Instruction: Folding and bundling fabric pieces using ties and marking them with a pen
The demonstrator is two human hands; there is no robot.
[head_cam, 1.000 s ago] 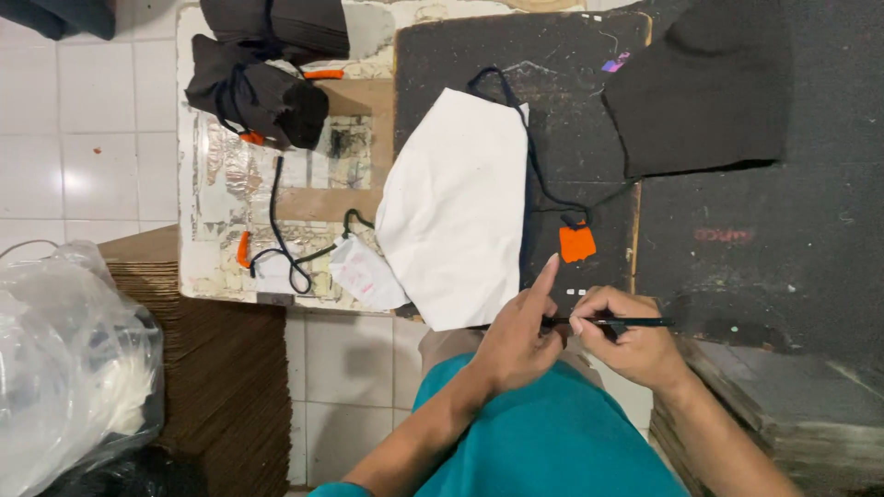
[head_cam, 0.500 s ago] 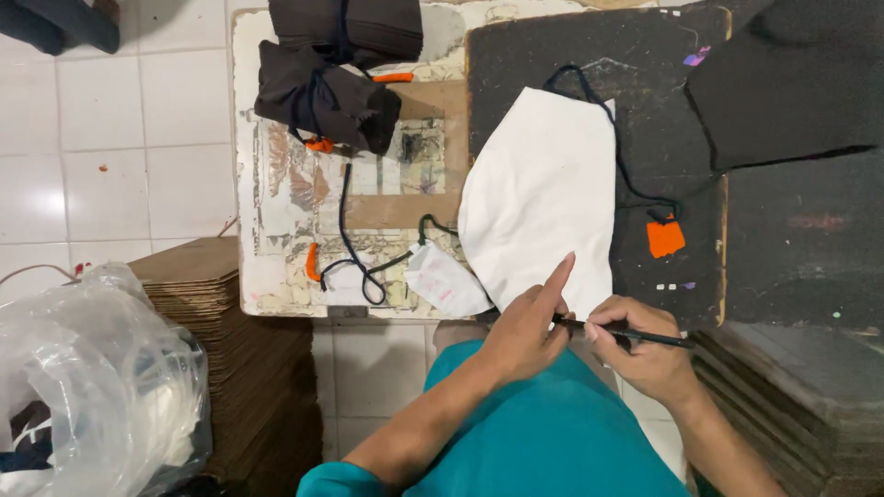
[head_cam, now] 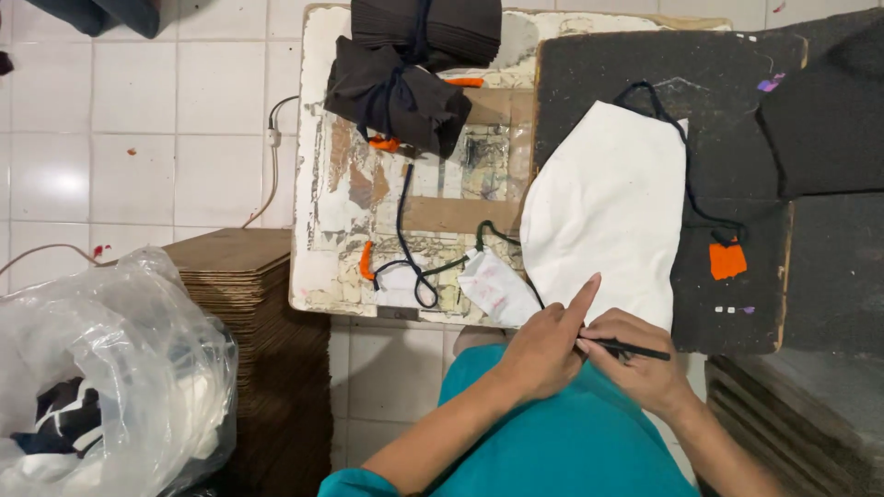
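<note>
- Head view, hands: left hand (head_cam: 545, 348) rests at the near edge of the white bag (head_cam: 603, 213), forefinger stretched out flat along the cloth, other fingers curled loosely; it grips nothing.
- Right hand (head_cam: 642, 366) is closed around a thin black tool (head_cam: 631, 349), held level, its inner end meeting the left fingertips just at the bag's lower hem. Whether the tool is a pen or a pick I cannot tell; it is too thin here.
- Head view, work piece: the bag lies flat, plain side up, on the black pad (head_cam: 645, 78). Its dark cord (head_cam: 686, 175) runs down the right side to an orange tag (head_cam: 727, 260).
- Progress, judged: cord and tag are already on this bag; the hem work is in hand and looks unfinished.
- Head view, surroundings: black bundles (head_cam: 398, 92) tied with cord sit at the far end of the worn board (head_cam: 318, 184), probably finished lots.
- A plastic sack (head_cam: 101, 377) sits low left beside a stack of brown sheets (head_cam: 249, 276).
</note>
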